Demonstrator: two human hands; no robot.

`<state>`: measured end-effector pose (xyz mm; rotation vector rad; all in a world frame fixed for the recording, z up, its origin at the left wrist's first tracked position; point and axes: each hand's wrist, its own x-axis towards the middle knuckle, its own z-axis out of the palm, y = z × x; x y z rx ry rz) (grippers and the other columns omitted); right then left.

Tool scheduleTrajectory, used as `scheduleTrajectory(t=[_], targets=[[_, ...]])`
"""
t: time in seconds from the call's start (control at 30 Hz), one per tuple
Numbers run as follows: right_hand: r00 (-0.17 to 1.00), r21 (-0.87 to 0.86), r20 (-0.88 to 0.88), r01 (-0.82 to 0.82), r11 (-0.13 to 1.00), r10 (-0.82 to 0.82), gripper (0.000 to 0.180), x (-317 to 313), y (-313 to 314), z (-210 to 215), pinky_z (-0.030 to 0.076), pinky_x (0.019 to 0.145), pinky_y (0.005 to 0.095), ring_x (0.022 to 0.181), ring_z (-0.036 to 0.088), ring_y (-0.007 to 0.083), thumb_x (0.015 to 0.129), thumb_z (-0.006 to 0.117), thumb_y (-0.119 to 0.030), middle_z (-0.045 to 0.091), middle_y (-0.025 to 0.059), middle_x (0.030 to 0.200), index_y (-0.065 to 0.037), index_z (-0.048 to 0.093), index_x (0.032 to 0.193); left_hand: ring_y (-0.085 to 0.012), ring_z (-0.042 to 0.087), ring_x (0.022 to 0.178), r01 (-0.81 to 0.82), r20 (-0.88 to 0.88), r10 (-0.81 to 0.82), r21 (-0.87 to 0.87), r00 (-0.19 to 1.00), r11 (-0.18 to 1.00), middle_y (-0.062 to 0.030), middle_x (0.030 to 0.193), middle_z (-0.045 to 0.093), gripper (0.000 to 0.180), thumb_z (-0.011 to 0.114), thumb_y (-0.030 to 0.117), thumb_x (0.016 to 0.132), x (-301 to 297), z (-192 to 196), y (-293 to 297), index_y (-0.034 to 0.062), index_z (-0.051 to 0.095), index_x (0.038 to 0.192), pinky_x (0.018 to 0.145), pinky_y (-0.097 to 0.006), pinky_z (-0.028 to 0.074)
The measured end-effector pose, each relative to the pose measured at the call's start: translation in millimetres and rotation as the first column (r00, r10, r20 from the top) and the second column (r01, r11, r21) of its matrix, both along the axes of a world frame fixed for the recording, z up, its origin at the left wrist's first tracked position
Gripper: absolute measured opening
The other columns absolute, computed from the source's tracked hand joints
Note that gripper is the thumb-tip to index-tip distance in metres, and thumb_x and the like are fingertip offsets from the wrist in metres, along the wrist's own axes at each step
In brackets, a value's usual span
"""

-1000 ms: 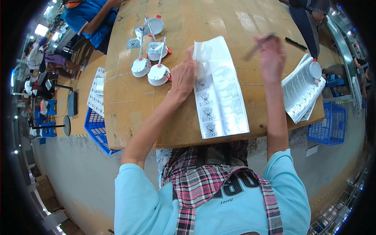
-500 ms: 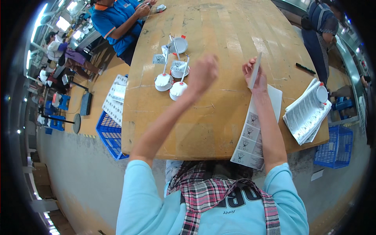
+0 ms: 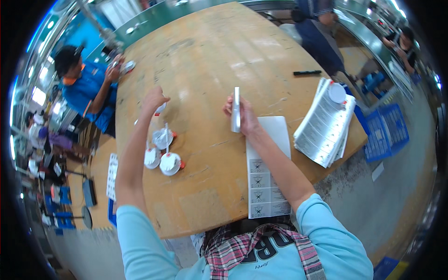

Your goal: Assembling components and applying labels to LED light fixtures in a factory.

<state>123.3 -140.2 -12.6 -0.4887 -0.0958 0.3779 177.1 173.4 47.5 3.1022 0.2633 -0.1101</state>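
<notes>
My left hand reaches over the left side of the table, right by a round white device with a red tab, which it partly covers. Its thumb sticks out to the right; its other fingers are mostly hidden. My right hand grips a flat white piece upright, seen nearly edge-on. Beneath my right forearm lies a white label sheet with several printed labels, reaching the table's near edge. Closer to me than my left hand stand round white devices with red parts and white stems, one in front, another behind it.
A stack of printed sheets lies at the right, topped by a round white device. A black pen lies beyond it. Blue crates stand off the table's right. A person in blue works at the far left edge.
My left hand has swung left and away to the far white device. The view has turned, shifting the table. My right hand still holds the flat white piece, now more upright.
</notes>
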Motion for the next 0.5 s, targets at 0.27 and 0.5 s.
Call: scheduleTrajectory(t=[0.27,0.5], targets=[[0.992,0.112,-0.056,0.115,0.987,-0.109,0.016,34.5,-42.3,-2.7,0.048,0.073,0.0300,0.066,0.055,0.0116,0.085,0.058,-0.023,0.058,0.0024,0.071,-0.009,0.058,0.077,-0.0161,0.054,0.102,0.494,0.527,0.115,-0.839,0.842,0.230,-0.0074,0.108,0.056,0.035,0.068,0.005,0.077,-136.2,-15.4,-155.3,0.0029,0.053,0.109,0.088,-0.030,0.043],[0.994,-0.068,0.104,0.047,0.997,-0.040,0.009,22.5,-27.7,1.0,0.048,0.075,0.0312,0.071,0.056,0.0112,0.086,0.061,-0.019,0.058,0.0021,0.077,-0.010,0.058,0.084,-0.0255,0.047,0.117,0.436,0.470,-0.057,-0.760,0.881,0.482,-0.0091,0.119,0.054,0.030,0.068,0.004,0.073,-222.7,-37.7,-158.5,0.0060,0.054,0.099,0.097,-0.036,0.038]])
